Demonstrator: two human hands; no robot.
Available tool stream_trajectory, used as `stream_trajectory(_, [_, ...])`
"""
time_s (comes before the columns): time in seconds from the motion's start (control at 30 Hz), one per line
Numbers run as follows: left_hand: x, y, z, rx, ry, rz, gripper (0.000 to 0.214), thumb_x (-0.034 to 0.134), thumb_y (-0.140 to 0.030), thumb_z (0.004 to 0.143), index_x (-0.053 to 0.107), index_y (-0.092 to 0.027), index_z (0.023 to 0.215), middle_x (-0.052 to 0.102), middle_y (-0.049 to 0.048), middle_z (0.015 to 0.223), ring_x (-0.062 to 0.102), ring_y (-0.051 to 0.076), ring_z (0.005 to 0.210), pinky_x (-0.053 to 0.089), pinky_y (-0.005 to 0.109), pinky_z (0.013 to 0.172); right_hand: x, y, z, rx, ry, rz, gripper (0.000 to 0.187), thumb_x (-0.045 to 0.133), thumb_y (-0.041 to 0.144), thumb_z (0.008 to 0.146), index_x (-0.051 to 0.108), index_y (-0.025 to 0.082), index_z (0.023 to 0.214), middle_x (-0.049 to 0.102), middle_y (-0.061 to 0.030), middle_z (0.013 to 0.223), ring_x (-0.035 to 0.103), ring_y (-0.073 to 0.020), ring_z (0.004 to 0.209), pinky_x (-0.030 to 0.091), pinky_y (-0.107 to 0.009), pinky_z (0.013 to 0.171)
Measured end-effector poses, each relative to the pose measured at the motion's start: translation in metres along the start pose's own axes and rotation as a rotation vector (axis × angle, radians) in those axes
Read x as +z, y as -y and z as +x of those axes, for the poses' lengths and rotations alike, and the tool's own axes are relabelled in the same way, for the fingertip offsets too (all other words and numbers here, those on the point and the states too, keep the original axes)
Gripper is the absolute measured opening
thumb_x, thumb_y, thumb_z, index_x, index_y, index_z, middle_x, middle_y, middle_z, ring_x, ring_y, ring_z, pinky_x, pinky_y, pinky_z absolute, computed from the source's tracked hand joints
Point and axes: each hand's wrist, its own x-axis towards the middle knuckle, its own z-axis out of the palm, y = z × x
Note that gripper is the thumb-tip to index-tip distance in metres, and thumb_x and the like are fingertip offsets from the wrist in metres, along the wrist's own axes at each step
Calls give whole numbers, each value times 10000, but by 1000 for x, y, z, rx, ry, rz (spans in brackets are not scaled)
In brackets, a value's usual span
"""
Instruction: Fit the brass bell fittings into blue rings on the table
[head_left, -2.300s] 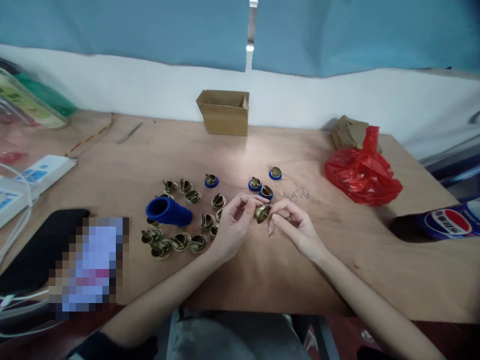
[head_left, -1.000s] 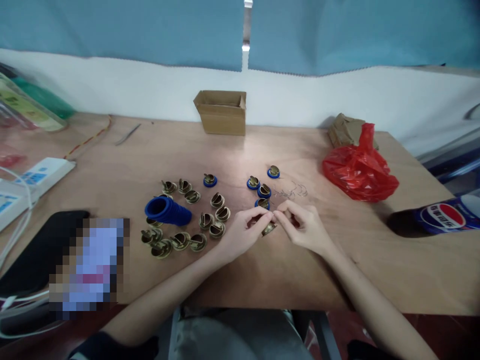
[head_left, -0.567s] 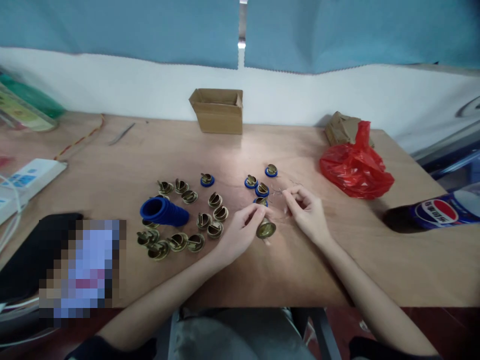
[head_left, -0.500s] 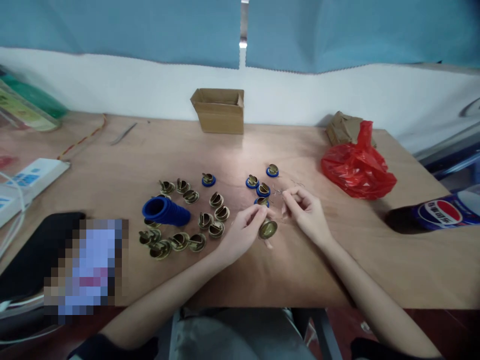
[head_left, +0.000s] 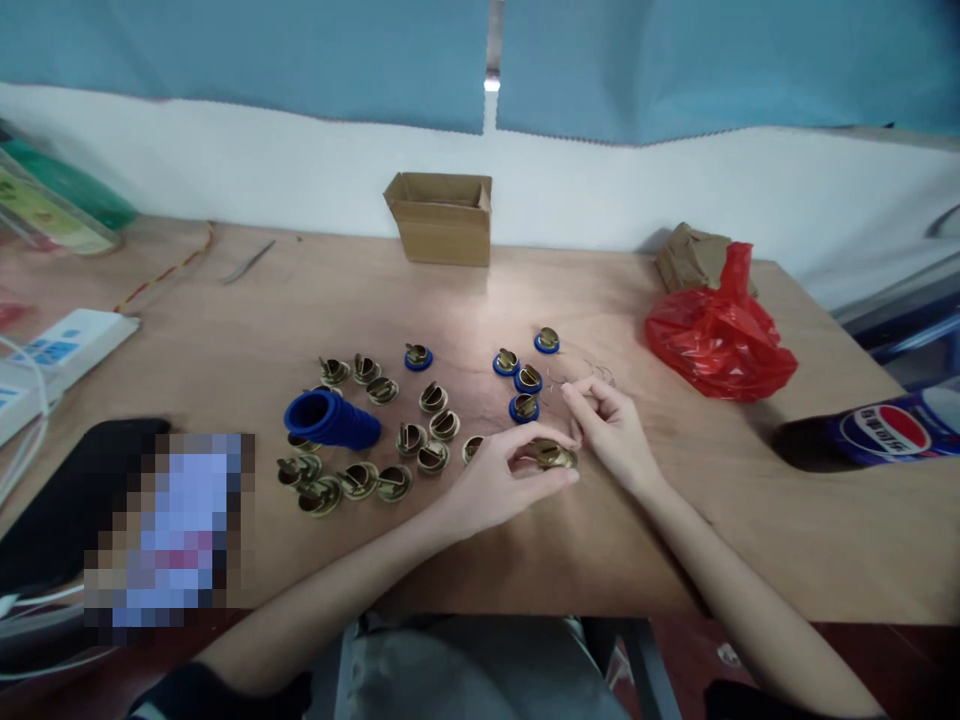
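My left hand has its thumb and fingers closed around the edge of a round brass fitting. Just right of it my right hand is closed in a pinch. Whatever sits between those fingertips is too small to make out. Thin wire pieces lie on the table beyond the right fingers. Brass fittings with blue rings stand just past the left hand. Several brass fittings without blue rings are spread to its left, around a tilted stack of blue rings.
An open cardboard box stands at the back. On the right are a red plastic bag, a crumpled brown package and a lying cola bottle. Tweezers, a power strip and a black phone-like slab lie left.
My left hand has opened wider and shifted its grip around the brass fitting, which is now tilted and moved slightly right. My right hand stays almost in place, still pinched.
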Motion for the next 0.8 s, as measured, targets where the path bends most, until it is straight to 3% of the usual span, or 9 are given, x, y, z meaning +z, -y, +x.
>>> stream_trajectory(0.1, [-1,1,0,15,28,-53,318,731,-213,841,688,-200,1155,733,83,1121,701,200,1026,552,373,963,1,1,-1,2,28,24,378,672,561,891,585,210,780,511,75,498,434,-82,407,367,-214,415])
stream_trajectory(0.27, [-6,-17,-3,80,8,-31,394,760,-184,804,675,-189,1188,732,87,1135,715,204,1012,579,367,941,-1,-4,4,-55,-61,63,315,704,502,888,600,212,822,683,14,686,601,-107,556,494,-230,546])
stream_trajectory(0.43, [-11,-36,-23,114,-39,-56,385,832,-184,733,708,-175,1097,753,75,1036,735,201,928,610,324,854,11,-6,12,-120,-84,111,343,834,445,767,580,242,877,717,26,739,668,-133,625,553,-272,639])
stream_trajectory(0.6, [-13,-23,-62,194,-309,-4,320,810,-141,733,724,-197,1036,750,58,1023,738,193,944,623,289,849,61,14,23,-204,172,90,469,874,417,712,527,260,986,773,-42,1029,744,-208,927,589,-385,848])
stream_trajectory(0.73, [-16,-7,-93,190,-497,66,290,778,-146,772,731,-226,1047,744,44,1094,743,169,957,624,244,853,119,35,36,-380,386,-5,572,856,375,747,472,258,1155,681,-95,1325,647,-221,1234,504,-434,1064])
stream_trajectory(0.8, [-19,0,-105,176,-562,104,293,778,-162,779,737,-236,1060,740,43,1116,736,174,995,621,241,873,143,42,43,-457,463,-38,578,841,366,765,445,249,1169,661,-108,1355,602,-222,1303,470,-430,1108])
